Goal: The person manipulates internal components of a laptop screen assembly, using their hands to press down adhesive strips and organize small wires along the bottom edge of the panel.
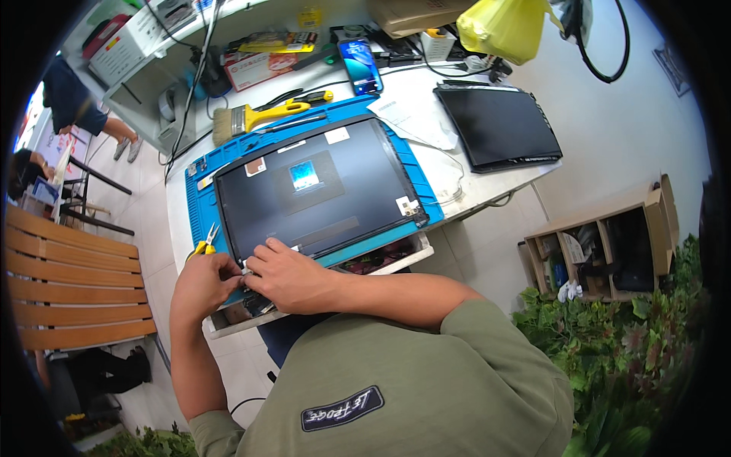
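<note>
A dark laptop screen panel (354,183) lies on a blue work mat (426,183), with a lit picture in its middle and small labels along its edges. At its near left corner, my left hand (204,285) has thumb and finger pinched together. My right hand (288,276) meets it there, fingers bent together at the panel's near edge. Whatever lies between the fingertips is too small and hidden to name. Yellow-handled pliers (202,245) rest just beyond my left hand, jaws pointing away. Under my hands, a partly pulled-out drawer (381,266) holds small items.
A yellow-handled brush (263,116) and a phone (360,67) sit toward the back. A second black screen panel (499,126) lies at the table's right, beside a white paper (407,122). A yellow bag (502,29) hangs above. On the left stands a slatted wooden chair (76,278).
</note>
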A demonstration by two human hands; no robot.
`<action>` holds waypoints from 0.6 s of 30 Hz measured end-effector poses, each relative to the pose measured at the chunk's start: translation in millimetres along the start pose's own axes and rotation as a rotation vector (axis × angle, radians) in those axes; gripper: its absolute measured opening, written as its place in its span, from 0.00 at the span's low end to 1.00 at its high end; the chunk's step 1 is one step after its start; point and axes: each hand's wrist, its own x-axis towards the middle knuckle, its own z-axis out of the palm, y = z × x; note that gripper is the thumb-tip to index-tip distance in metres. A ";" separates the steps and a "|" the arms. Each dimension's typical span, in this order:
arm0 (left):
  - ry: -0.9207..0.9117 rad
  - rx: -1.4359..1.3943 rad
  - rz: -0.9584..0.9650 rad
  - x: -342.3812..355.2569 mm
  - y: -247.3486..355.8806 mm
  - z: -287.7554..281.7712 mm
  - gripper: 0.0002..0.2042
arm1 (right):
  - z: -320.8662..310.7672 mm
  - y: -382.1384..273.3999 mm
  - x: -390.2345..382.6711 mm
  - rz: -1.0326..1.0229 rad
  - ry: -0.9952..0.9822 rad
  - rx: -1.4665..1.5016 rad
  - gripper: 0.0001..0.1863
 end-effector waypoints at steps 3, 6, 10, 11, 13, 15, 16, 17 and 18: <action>-0.012 -0.052 -0.026 -0.8 2.9 0.0 0.08 | 2.2 0.3 -3.6 0.008 0.006 0.008 0.14; 0.003 -0.049 -0.010 1.9 5.8 1.0 0.08 | 1.6 0.5 -4.3 0.025 -0.010 0.014 0.13; 0.044 -0.039 0.039 -1.7 2.8 2.9 0.08 | -0.8 0.0 -2.7 0.017 -0.034 -0.003 0.12; 0.076 -0.029 0.063 -4.3 2.7 2.9 0.09 | -1.7 -0.1 -0.7 0.015 -0.036 -0.014 0.12; 0.091 -0.062 0.099 -14.6 0.4 -0.3 0.10 | 0.5 -2.2 4.9 -0.004 -0.044 -0.017 0.14; 0.056 -0.144 0.116 -22.5 2.8 -11.5 0.12 | 1.5 5.3 2.7 0.006 -0.003 0.025 0.12; 0.078 -0.124 0.244 -26.7 2.9 -13.9 0.13 | 2.8 6.5 0.4 0.008 0.022 0.060 0.11; 0.106 -0.097 0.369 -31.5 3.5 -18.2 0.14 | 2.2 5.0 0.6 0.017 0.022 0.080 0.11; 0.047 -0.104 0.365 -35.7 4.9 -21.4 0.16 | -2.0 6.0 0.3 0.027 0.019 0.088 0.11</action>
